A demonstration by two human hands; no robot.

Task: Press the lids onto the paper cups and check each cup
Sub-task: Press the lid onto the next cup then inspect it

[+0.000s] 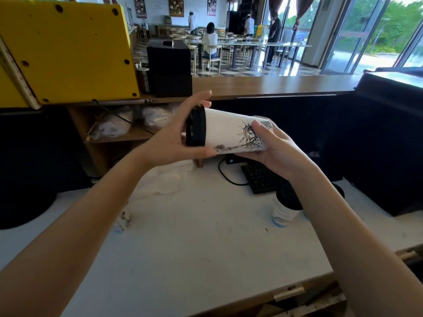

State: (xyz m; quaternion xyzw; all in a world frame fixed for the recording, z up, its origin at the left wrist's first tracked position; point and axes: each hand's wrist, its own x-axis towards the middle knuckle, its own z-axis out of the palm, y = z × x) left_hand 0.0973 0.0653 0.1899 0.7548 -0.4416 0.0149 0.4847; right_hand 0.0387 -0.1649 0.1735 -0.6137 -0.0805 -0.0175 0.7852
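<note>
While the left hand cups the black plastic lid, the right hand grips the sideways white printed paper cup at its base.

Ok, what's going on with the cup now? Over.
Left hand on black lid, right hand holding cup base. Cup tipped sideways, lid on. Second lidded cup standing on table. Nothing in the way.
</note>
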